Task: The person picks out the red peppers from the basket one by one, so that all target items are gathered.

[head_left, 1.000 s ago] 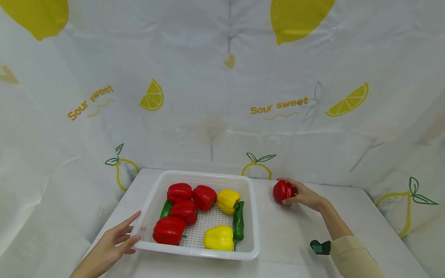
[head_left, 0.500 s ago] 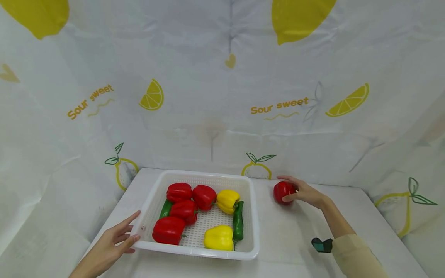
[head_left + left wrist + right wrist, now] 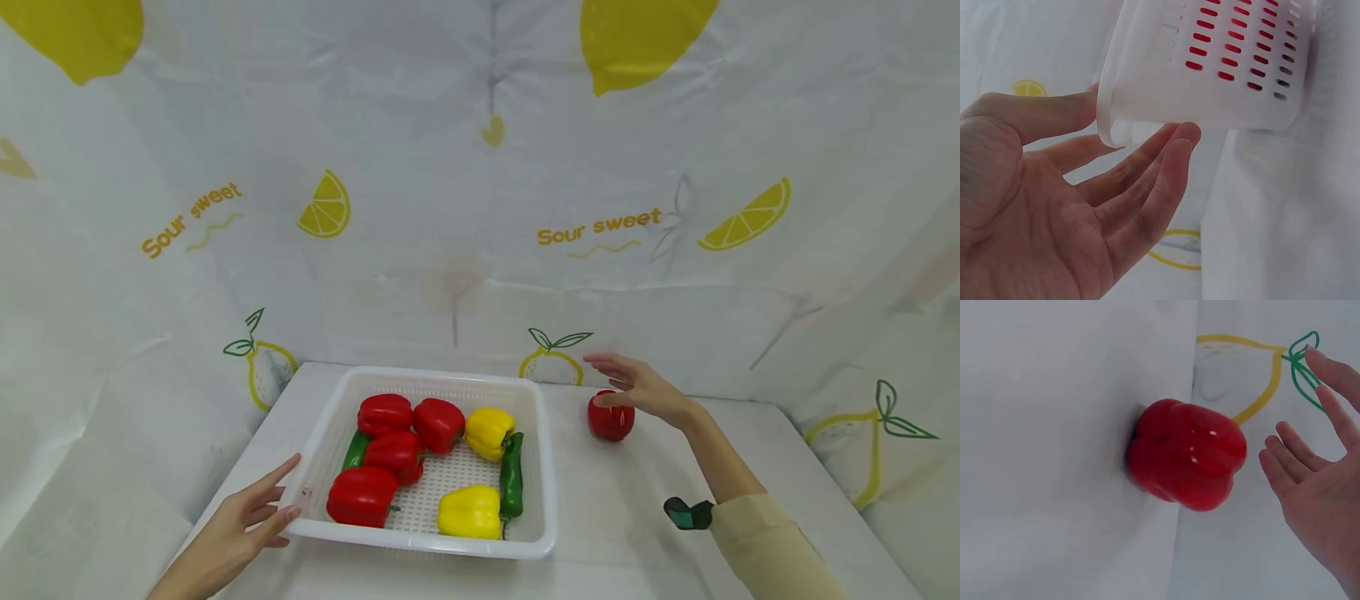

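In the head view my left hand (image 3: 238, 527) is at the front left corner of a white plastic basket (image 3: 420, 543). Its fingers look fairly straight, and the left wrist view shows them against the basket's rim and outer side (image 3: 1166, 94). My right hand (image 3: 651, 393) hovers just above and behind a red bell pepper (image 3: 612, 422) on the table right of the basket. In the right wrist view that pepper (image 3: 1188, 453) stands apart from the spread fingers (image 3: 1292, 450), and the palm holds nothing.
Inside the basket lie several red bell peppers (image 3: 363, 497), two yellow ones (image 3: 469, 512) and green chili peppers (image 3: 512, 479), one partly hidden. A printed lemon sheet (image 3: 450, 208) hangs behind the white table (image 3: 600, 508). A dark band or object (image 3: 688, 514) is by the right sleeve.
My right hand has let go of the red bell pepper and lifted up and slightly left, fingers opening. The pepper stays on the table. The left hand and basket look unmoved.
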### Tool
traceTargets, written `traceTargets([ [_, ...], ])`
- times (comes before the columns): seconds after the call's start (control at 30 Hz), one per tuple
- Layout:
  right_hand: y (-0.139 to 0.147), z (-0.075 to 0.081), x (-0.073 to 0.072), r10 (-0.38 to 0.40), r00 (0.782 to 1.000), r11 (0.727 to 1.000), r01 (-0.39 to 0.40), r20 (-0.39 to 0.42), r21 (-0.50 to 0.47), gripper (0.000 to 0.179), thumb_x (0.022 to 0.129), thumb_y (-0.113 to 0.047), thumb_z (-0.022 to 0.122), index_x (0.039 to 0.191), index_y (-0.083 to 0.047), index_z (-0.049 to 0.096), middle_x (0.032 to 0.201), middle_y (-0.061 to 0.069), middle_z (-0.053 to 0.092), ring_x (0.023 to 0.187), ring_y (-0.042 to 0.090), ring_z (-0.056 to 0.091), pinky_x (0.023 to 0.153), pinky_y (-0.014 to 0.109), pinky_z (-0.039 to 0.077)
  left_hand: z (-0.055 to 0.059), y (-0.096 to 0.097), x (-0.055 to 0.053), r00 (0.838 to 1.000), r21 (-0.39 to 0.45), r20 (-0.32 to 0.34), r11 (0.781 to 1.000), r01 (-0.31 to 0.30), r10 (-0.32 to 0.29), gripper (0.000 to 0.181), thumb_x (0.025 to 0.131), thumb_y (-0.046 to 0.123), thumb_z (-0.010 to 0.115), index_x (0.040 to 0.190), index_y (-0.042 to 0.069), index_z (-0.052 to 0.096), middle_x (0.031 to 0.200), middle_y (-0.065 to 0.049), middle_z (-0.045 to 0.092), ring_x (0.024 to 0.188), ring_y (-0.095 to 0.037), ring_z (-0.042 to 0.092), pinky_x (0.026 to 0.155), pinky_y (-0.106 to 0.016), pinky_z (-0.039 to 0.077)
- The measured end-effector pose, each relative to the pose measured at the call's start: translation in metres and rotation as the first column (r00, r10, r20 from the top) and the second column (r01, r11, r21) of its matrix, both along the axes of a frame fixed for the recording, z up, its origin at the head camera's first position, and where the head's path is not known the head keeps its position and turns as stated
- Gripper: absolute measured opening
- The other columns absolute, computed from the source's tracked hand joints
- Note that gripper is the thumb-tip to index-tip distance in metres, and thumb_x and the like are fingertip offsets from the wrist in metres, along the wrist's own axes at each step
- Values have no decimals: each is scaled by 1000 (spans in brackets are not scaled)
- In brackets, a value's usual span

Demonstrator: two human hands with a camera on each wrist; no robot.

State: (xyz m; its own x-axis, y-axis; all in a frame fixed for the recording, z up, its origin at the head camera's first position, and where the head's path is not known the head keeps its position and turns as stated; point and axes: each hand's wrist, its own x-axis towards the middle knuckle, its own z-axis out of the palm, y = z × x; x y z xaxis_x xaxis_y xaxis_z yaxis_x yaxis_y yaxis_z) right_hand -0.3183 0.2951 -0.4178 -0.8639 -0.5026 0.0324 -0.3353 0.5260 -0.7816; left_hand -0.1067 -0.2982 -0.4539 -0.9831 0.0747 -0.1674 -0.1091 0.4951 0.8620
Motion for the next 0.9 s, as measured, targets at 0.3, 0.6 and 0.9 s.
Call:
traceTargets([
  [0.3,-34,24,1,62,997,998,-63,-47,-24,78,94,-20,82,161,-4,46,168,24,45,157,52,40,124,70,40,0,1,0,1000,8,18,1000,-17,17,81,105,23,72,172,10,29,161,-39,41,125,-37,70,81,-35,70],
  [0.6,-69,44,4,170,983,982,-175,-70,-68,73,94,-12,82,159,-7,50,166,21,50,153,49,48,123,63,45,1,2,0,1000,0,14,1000,-13,13,80,106,23,71,172,10,29,162,-38,41,125,-37,70,81,-35,70],
  [0.9,-109,59,2,280,960,959,-281,-18,-50,63,95,-12,81,153,-8,56,158,18,59,144,42,59,121,63,50,0,3,0,1000,6,19,1000,-23,23,80,105,23,72,172,11,29,162,-38,42,124,-36,71,82,-36,70],
])
